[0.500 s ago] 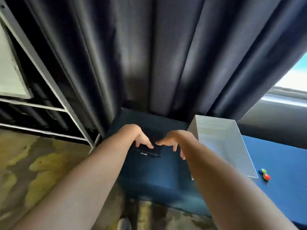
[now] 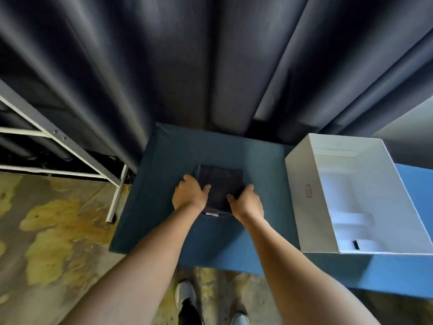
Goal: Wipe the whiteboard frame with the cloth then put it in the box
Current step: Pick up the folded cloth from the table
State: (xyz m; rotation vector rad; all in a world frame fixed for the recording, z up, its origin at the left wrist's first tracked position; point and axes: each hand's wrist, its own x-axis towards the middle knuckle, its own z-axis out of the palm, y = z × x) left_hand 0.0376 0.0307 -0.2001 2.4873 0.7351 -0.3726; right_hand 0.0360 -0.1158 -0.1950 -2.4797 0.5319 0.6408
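A dark folded cloth lies flat on the blue cushioned surface, a white label at its near edge. My left hand grips the cloth's left side, thumb on top. My right hand grips its near right side in the same way. An open white box stands to the right of the cloth on the same surface; its inside holds white inserts. The whiteboard's grey metal frame stands at the far left on the floor; the board itself is out of view.
Dark curtains hang right behind the blue surface. A stained, mottled floor spreads at the left and below. My shoes show at the bottom edge. The frame's leg with a caster stands close to the surface's left side.
The view has tipped down and closer. Both hands have settled onto the cloth's sides and closed on it; before, their fingertips only hovered at its near edge.
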